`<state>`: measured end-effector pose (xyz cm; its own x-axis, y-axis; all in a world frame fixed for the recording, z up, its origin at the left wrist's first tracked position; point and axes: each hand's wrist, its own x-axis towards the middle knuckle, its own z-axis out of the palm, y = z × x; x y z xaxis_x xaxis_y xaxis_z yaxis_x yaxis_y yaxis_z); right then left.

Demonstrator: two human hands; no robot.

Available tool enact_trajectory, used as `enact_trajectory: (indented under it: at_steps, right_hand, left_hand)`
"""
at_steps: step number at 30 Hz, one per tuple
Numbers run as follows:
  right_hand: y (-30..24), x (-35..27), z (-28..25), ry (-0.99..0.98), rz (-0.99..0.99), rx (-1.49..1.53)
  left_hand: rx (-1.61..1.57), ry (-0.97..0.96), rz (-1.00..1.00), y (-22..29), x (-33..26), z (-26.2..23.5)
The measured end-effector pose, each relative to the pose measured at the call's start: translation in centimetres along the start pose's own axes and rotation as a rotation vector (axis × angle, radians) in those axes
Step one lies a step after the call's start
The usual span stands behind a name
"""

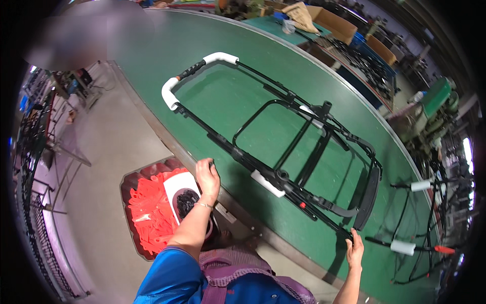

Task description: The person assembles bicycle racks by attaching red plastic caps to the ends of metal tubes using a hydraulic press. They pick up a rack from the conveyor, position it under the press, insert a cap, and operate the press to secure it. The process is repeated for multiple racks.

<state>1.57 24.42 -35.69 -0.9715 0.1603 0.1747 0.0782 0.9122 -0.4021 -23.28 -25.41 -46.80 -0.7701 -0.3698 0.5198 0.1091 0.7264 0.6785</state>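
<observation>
A black tubular folding frame (294, 147) with white sleeves lies on the green table, stretching from far left to near right. My right hand (356, 249) is at its near right corner, with the fingers closed on the end of the lower tube. Close to the table's near edge, my left hand (207, 178) has its fingers bent together, and a small dark bit shows at the fingertips. Below that hand stands a round container of small black parts (188, 201), beside a dark tub of red plastic pieces (149, 215).
The green table (152, 45) runs diagonally, with a metal edge along my side. Another black frame with white sleeves (403, 247) lies at the right. Beyond the table stand a bin of black parts (362, 63), a cardboard box (331, 24) and a green machine (436, 99).
</observation>
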Motion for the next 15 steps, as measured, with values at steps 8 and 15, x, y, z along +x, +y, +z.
enact_trajectory:
  at_steps: [8,15]
  right_hand:
    - [-15.5,-2.1,3.4,0.209,-0.101,-0.029]
    - [-24.0,9.6,13.6,0.004,-0.343,-0.374]
  left_hand:
    - [-0.623,-0.022,-0.506,-1.5,-1.9,0.2]
    - [-0.867,-0.191,-0.701,-1.7,-4.9,-4.7]
